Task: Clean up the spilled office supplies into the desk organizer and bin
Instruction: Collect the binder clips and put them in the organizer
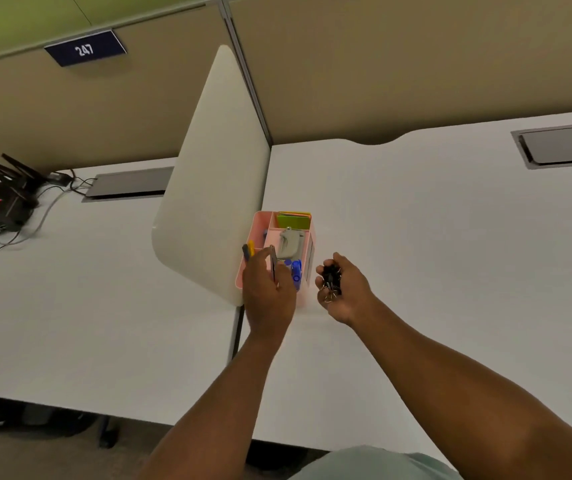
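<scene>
Right hand [345,289] grips black binder clips [332,279] beside the pink organizer [260,223]; left hand [267,289] pinches pens [249,250] over it.

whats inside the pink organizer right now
The pink organizer holds green sticky notes, a grey stapler and blue pens. The left hand covers its near corner.

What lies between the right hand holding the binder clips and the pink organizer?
Nothing: in the head view only bare white desk separates the right hand, gripping black binder clips, from the pink organizer.
</scene>
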Tool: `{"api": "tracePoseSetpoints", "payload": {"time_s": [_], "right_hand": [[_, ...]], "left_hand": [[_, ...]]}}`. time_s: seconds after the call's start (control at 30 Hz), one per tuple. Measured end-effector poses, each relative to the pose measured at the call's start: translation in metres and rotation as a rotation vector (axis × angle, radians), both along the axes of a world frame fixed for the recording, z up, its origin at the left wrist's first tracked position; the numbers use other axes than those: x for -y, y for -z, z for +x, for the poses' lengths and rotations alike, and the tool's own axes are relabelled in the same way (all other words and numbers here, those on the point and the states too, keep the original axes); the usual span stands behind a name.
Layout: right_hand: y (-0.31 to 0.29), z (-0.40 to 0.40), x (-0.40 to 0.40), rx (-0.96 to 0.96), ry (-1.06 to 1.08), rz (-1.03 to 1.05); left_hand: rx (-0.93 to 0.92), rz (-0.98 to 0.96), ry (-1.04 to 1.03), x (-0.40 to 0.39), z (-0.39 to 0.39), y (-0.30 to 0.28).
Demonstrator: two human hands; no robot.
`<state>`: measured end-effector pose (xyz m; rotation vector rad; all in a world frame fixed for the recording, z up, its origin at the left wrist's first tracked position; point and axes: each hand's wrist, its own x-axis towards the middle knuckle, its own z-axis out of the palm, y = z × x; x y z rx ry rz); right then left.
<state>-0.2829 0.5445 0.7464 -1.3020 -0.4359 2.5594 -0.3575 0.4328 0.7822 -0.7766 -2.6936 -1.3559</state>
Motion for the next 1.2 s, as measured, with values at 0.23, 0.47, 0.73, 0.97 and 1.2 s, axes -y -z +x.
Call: {"api": "tracePoseSetpoints", "payload": {"time_s": [0.23, 0.47, 0.73, 0.97, 1.2], "right_hand": [[0.047, -0.019, -0.036, 0.226, -0.224, 0.095], [0.060, -0.053, -0.054, 0.283, -0.388, 0.178], [0.069, -0.064, -0.055, 0.351, -0.513, 0.225], [0.070, -0.055, -0.057, 0.315, -0.475, 0.192], [0.070, -0.029, -0.071, 0.321, -0.451, 0.207]], "left_hand": [[-0.040, -0.680, 0.123, 0.023, -0.064, 0.049], [0.011, -0.799, 0.129, 0.020, -0.071, 0.070], [0.029, -0.796, 0.030, 0.017, -0.058, 0.075], [0.056, -0.758, -0.017, 0.015, -0.054, 0.074], [0.066, -0.712, -0.031, 0.015, -0.054, 0.073]]}}
